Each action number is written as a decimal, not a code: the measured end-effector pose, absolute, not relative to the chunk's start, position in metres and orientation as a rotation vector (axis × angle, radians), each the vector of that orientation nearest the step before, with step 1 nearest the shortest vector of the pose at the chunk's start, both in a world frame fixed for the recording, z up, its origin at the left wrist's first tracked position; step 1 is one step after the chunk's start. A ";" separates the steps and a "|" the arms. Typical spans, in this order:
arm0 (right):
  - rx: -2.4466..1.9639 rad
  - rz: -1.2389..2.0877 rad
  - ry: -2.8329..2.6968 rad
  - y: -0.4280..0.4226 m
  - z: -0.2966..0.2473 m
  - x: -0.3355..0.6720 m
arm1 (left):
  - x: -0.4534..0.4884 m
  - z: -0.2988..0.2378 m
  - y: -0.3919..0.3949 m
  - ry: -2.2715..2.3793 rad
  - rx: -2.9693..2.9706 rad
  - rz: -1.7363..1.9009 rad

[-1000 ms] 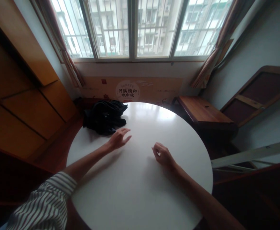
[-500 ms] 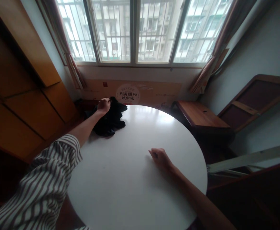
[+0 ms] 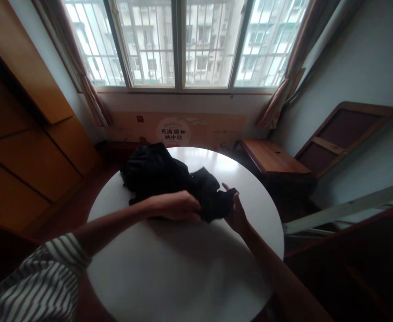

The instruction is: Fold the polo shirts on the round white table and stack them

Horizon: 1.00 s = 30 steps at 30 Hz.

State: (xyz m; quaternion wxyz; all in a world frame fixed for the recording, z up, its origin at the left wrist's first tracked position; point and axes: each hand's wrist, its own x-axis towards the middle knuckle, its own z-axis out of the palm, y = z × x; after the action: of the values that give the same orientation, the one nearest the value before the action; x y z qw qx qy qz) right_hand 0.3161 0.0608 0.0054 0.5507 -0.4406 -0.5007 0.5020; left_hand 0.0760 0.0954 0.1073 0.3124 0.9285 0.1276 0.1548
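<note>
A crumpled black garment [image 3: 156,174] lies in a heap on the far half of the round white table [image 3: 179,268], with one end drawn out toward the table's middle. The person's left hand [image 3: 178,206] is closed over the near fold, pinning the cloth against the tabletop, it seems. The right hand [image 3: 236,211] meets the drawn-out end, its thumb and fingers spread around the edge, though I can't tell whether they actually pinch it. The two hands stay apart, with the cloth spanning the gap. The dark folds hide the garment's shape, so its collar, seams or openings can't be made out. The left fingertips are buried too, and a striped sleeve [image 3: 38,277] covers that forearm's upper end.
</note>
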 end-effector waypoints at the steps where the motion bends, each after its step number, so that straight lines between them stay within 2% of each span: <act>1: -1.130 1.158 -1.147 0.062 0.006 0.317 | 0.074 0.089 0.089 0.320 2.464 0.267; 3: -1.287 1.055 -1.106 0.064 0.005 0.318 | 0.068 0.063 0.085 0.413 2.533 0.244; 6: -1.361 0.941 -1.110 0.067 0.005 0.318 | 0.053 0.049 0.097 0.824 2.611 0.528; 8: -1.367 0.967 -1.102 0.066 0.007 0.318 | 0.043 0.047 0.110 1.070 2.595 0.602; 11: -1.415 1.023 -1.099 0.064 0.013 0.324 | 0.030 0.042 0.121 1.192 2.574 0.563; 13: -1.458 0.918 -1.144 0.063 0.015 0.330 | 0.026 0.038 0.118 1.172 2.576 0.511; 15: -1.502 0.658 -1.175 0.064 0.016 0.338 | 0.025 0.039 0.108 1.071 2.564 0.394; 18: -1.555 0.334 -1.167 0.068 0.014 0.348 | 0.024 0.055 0.087 0.661 2.401 0.091; 20: -1.585 0.305 -1.208 0.071 0.010 0.352 | 0.025 0.071 0.080 0.377 2.208 -0.133; 22: -1.629 0.346 -1.323 0.072 0.004 0.354 | 0.028 0.083 0.085 0.322 2.112 -0.189; 27: -1.864 0.374 -1.687 0.071 -0.006 0.350 | 0.049 0.072 0.143 0.877 2.443 0.517; 30: -1.938 0.338 -1.828 0.071 -0.007 0.349 | 0.063 0.059 0.176 1.054 2.597 0.487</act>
State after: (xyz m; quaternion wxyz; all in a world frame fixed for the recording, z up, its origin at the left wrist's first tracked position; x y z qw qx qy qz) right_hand 0.3491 0.0709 -0.0074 0.2261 -0.7029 -0.6631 0.1225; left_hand 0.0630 0.1755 0.0585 0.1478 0.9029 0.3664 0.1694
